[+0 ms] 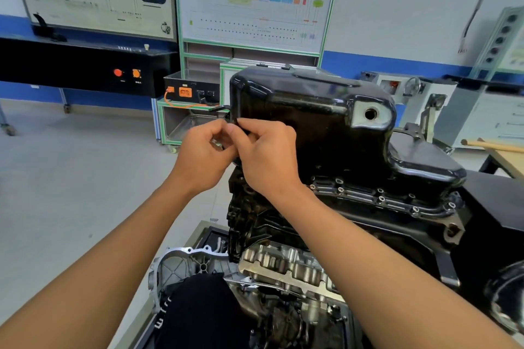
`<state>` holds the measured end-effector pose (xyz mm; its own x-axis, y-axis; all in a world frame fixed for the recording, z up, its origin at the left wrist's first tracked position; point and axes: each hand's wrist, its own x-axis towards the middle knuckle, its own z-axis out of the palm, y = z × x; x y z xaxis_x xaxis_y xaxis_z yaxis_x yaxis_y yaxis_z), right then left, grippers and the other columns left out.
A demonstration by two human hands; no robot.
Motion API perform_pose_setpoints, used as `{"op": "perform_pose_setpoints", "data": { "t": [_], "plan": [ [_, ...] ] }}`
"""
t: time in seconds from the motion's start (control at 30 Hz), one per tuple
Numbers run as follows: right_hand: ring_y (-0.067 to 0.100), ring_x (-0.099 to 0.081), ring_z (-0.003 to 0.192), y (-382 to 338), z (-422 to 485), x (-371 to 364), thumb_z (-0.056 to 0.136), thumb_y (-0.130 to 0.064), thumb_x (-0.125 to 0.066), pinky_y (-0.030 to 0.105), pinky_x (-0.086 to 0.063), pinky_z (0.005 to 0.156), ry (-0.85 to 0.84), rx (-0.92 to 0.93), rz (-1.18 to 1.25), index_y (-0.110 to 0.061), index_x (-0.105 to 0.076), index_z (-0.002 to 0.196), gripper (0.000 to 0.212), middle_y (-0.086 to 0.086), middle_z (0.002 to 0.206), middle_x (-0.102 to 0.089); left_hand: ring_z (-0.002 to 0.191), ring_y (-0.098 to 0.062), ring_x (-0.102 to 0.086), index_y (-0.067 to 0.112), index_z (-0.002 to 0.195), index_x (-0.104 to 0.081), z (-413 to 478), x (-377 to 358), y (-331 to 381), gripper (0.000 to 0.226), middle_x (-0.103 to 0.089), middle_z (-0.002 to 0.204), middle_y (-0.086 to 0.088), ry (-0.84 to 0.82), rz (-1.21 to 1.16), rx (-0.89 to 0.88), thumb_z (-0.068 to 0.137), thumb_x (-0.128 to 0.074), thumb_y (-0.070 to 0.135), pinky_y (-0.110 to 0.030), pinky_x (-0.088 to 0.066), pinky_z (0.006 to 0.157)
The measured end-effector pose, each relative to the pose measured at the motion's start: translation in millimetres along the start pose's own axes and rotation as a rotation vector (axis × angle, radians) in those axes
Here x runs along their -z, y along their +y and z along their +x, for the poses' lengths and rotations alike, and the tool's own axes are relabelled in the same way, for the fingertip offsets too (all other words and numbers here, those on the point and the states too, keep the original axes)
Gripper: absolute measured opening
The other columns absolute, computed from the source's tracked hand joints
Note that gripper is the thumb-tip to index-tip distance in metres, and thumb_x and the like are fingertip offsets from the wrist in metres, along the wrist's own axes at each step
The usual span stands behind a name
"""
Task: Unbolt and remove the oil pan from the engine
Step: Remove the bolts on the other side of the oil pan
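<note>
A glossy black oil pan [312, 110] sits upside-up on the inverted engine block [255, 224], with a round drain hole [371, 114] on its side. Its flange [380, 198] carries several bolts and empty bolt holes along the near edge. My left hand [202, 156] and my right hand [269, 156] meet at the pan's left end, fingertips pinched together around something small and dark. What they hold is hidden by the fingers.
Silver engine covers [283, 263] lie on a low tray below the block. A black stand [493, 212] holds the engine at right. A wooden handle [493, 146] rests on a bench at far right. Training boards [255, 3] and an orange-socket box [192, 92] stand behind. Grey floor lies to the left.
</note>
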<state>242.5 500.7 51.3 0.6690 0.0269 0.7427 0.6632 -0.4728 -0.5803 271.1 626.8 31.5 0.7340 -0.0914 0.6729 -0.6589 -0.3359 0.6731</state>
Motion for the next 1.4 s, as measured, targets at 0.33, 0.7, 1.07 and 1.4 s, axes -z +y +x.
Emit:
{"op": "perform_pose_setpoints", "data": {
  "t": [0.33,0.7,1.07,1.4],
  "plan": [
    [0.018,-0.052,0.055,6.2,-1.9,2.7,0.104,-0.015,-0.049,0.040,-0.042,0.054,-0.016,-0.053,-0.032,-0.011,-0.056,0.068,0.037,0.002,0.057,-0.055,0.088,-0.003,-0.065,0.025,0.117,-0.067,-14.5,-3.2,-4.9,0.030,-0.072,0.099,0.014,-0.063,-0.011,-0.078,0.093,-0.064,0.008,-0.022,-0.054,0.073],
    [0.003,-0.048,0.042,8.8,-2.7,8.4,0.096,-0.016,-0.066,0.004,-0.035,0.049,0.068,0.017,0.019,-0.009,-0.072,0.072,0.026,-0.017,0.040,-0.047,0.078,-0.002,-0.065,0.018,0.101,-0.072,-0.8,2.7,3.8,0.011,-0.069,0.085,0.010,-0.064,0.061,-0.065,0.093,-0.067,0.014,-0.026,-0.055,0.071],
    [0.010,-0.053,0.053,8.2,-2.3,10.7,0.102,-0.018,-0.055,0.036,-0.047,0.051,-0.022,0.045,-0.092,-0.013,-0.070,0.078,0.029,-0.014,0.054,-0.054,0.082,-0.005,-0.068,0.016,0.109,-0.072,-0.1,5.0,5.2,0.020,-0.073,0.093,0.006,-0.110,-0.037,-0.092,0.095,-0.062,0.006,-0.025,-0.058,0.074],
    [0.016,-0.061,0.056,3.9,-3.5,7.3,0.099,-0.025,-0.061,0.041,-0.054,0.056,0.020,-0.018,-0.084,-0.013,-0.077,0.085,0.024,-0.004,0.059,-0.065,0.077,-0.020,-0.064,0.002,0.089,-0.068,3.7,-3.9,-1.1,0.008,-0.069,0.083,-0.010,-0.010,0.000,-0.047,0.083,-0.073,0.003,-0.040,-0.057,0.069]
  ]
}}
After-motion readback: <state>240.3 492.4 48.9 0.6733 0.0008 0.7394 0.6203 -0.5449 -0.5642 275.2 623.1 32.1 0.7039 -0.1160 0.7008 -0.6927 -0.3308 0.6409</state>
